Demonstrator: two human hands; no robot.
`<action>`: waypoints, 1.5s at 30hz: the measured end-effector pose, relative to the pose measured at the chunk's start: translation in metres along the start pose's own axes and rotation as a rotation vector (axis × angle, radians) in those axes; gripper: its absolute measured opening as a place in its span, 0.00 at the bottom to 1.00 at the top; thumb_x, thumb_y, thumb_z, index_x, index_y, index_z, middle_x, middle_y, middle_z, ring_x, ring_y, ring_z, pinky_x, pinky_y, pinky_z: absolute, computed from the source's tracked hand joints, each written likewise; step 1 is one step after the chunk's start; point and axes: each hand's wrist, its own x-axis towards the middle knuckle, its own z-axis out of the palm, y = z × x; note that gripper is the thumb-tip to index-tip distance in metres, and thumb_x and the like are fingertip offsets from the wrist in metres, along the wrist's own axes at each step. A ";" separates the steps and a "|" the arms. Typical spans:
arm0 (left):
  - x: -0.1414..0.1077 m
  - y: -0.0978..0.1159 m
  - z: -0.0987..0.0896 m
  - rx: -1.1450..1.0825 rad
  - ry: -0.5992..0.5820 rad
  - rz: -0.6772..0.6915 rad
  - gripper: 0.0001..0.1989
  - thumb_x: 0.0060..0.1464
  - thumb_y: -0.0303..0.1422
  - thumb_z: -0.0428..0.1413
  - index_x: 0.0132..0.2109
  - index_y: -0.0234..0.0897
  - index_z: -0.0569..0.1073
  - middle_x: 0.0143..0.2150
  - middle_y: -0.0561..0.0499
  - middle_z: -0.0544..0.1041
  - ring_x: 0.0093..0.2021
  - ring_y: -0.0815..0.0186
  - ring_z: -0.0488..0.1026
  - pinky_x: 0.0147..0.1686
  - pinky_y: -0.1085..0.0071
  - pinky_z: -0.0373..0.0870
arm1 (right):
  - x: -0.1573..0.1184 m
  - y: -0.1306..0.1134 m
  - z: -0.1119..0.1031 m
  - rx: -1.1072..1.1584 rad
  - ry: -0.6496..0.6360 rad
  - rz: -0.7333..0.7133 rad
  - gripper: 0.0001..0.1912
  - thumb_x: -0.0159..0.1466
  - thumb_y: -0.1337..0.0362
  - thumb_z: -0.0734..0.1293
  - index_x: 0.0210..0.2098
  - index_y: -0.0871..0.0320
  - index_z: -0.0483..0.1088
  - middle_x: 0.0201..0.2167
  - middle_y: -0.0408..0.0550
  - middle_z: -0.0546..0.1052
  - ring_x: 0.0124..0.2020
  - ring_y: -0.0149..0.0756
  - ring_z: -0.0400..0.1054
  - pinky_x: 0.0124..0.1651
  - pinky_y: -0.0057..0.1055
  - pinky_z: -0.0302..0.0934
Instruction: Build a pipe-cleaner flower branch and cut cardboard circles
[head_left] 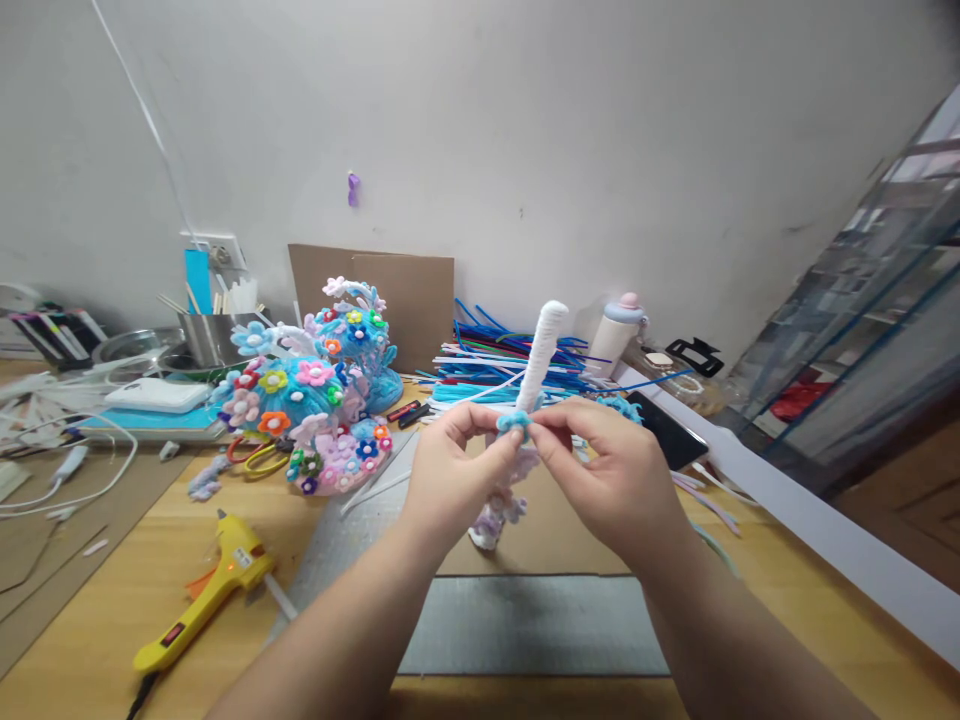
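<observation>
A white fuzzy wrapped stem (541, 355) stands up from between the hands, tilted slightly right. At its middle a light-blue fuzzy flower (514, 424) is pinched by my left hand (457, 470), thumb in front. My right hand (611, 465) closes its thumb and index finger at the flower's right edge. Below the fingers, the stem carries pale pink and lilac flowers (514, 505) and reaches down to a white base (486, 535) over the cardboard. The palms hide part of the lower stem.
A yellow glue gun (214, 590) lies at the left, near my left forearm. Behind it stand colourful fuzzy flower pieces (300, 385). Blue and white pipe cleaners (480, 365) are piled at the back. A bottle (616, 335) and a phone (671, 430) are on the right.
</observation>
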 end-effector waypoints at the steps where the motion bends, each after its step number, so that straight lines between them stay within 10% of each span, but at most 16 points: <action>1: 0.001 -0.001 -0.002 0.002 -0.003 0.003 0.07 0.47 0.34 0.62 0.31 0.36 0.73 0.28 0.54 0.73 0.26 0.72 0.71 0.28 0.75 0.70 | -0.001 0.002 0.000 0.037 0.017 0.037 0.04 0.63 0.65 0.64 0.34 0.56 0.71 0.30 0.42 0.75 0.31 0.32 0.66 0.36 0.30 0.57; 13: 0.006 -0.008 -0.012 0.030 -0.078 0.053 0.08 0.51 0.36 0.61 0.35 0.37 0.73 0.34 0.53 0.74 0.35 0.69 0.70 0.39 0.73 0.66 | -0.032 0.029 0.027 0.432 -0.158 0.322 0.07 0.62 0.59 0.66 0.38 0.54 0.69 0.34 0.43 0.72 0.37 0.35 0.65 0.42 0.34 0.59; 21: -0.020 -0.037 -0.030 0.003 0.214 -0.022 0.07 0.51 0.33 0.56 0.38 0.37 0.72 0.35 0.52 0.72 0.39 0.66 0.69 0.43 0.71 0.64 | -0.035 0.032 0.030 0.523 -0.140 0.366 0.10 0.61 0.59 0.67 0.40 0.56 0.69 0.35 0.45 0.73 0.36 0.36 0.66 0.43 0.36 0.59; 30: -0.050 -0.083 -0.048 0.559 0.037 -0.152 0.13 0.43 0.27 0.54 0.40 0.37 0.69 0.38 0.49 0.73 0.41 0.59 0.69 0.42 0.63 0.61 | -0.038 0.036 0.034 0.554 -0.084 0.347 0.11 0.60 0.59 0.68 0.41 0.55 0.69 0.36 0.45 0.73 0.37 0.35 0.65 0.44 0.36 0.59; 45: -0.051 -0.103 -0.031 0.582 0.042 -0.115 0.19 0.43 0.36 0.63 0.44 0.38 0.70 0.43 0.47 0.75 0.46 0.55 0.71 0.48 0.59 0.64 | -0.037 0.036 0.036 0.553 -0.074 0.313 0.12 0.60 0.57 0.68 0.41 0.56 0.69 0.34 0.45 0.73 0.36 0.34 0.65 0.42 0.35 0.61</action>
